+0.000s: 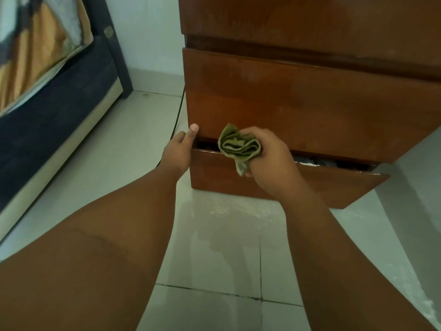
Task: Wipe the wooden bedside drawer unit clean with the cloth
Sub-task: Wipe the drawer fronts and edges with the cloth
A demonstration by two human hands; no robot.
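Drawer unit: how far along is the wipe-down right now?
Done: nothing clearly; on the drawer unit the middle drawer front shows pale smudges. In hand: the right hand grips the folded green cloth by the gap above the bottom drawer, which stands ajar; the left hand has its thumb on the middle front's lower left corner. Left: probably most fronts and the drawer edges.
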